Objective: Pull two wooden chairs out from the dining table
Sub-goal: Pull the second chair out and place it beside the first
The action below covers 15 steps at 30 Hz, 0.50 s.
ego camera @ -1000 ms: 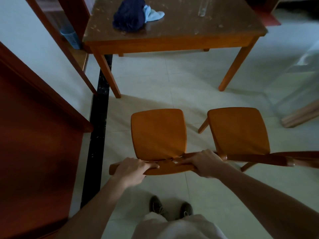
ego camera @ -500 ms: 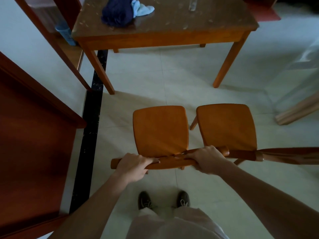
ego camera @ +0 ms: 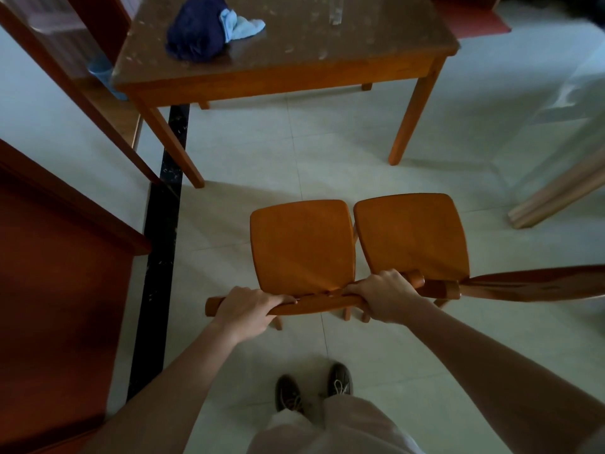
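Note:
Two orange wooden chairs stand side by side on the tiled floor, well clear of the dining table (ego camera: 278, 75) behind them. My left hand (ego camera: 248, 311) grips the left end of the left chair's (ego camera: 302, 244) top back rail. My right hand (ego camera: 384, 298) grips the right end of that same rail, right where it meets the rail of the right chair (ego camera: 412, 234). The two seats almost touch. The right chair's back rail runs off toward the right edge of the view.
A dark blue cloth (ego camera: 196, 34) with a light blue one and a clear glass (ego camera: 335, 9) sit on the table. Dark red wooden furniture (ego camera: 55, 273) fills the left. A pale wooden leg (ego camera: 556, 194) slants in at the right. My shoes (ego camera: 314, 388) are just behind the chairs.
The gap between the two chair seats has closed; they now stand almost touching. Both hands have kept their grip on the left chair's back rail.

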{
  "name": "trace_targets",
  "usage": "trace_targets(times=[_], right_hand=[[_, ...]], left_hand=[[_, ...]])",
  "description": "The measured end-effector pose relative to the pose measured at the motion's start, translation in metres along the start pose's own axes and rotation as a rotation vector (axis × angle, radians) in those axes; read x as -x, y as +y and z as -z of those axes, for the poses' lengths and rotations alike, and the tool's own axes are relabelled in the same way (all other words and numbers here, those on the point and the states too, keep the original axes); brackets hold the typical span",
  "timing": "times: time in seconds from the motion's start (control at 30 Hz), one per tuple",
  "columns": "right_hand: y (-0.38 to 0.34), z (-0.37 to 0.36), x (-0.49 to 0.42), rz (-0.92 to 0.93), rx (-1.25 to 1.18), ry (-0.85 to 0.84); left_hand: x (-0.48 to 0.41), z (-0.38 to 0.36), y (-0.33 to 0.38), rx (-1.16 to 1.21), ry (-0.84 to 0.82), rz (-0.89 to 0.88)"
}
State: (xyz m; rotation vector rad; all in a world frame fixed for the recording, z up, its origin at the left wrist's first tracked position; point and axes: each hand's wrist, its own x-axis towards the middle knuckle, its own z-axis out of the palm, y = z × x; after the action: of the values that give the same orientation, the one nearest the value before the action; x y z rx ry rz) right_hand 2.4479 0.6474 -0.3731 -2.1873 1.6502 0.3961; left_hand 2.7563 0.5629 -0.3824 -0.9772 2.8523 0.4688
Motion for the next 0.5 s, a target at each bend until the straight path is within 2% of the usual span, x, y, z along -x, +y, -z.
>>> trace_targets(times=[0.5], right_hand=[[0.003,0.006,0.015,0.02,-0.048,0.011]], left_hand=[[-0.009,0.0,0.012,0.014,-0.059,-0.037]])
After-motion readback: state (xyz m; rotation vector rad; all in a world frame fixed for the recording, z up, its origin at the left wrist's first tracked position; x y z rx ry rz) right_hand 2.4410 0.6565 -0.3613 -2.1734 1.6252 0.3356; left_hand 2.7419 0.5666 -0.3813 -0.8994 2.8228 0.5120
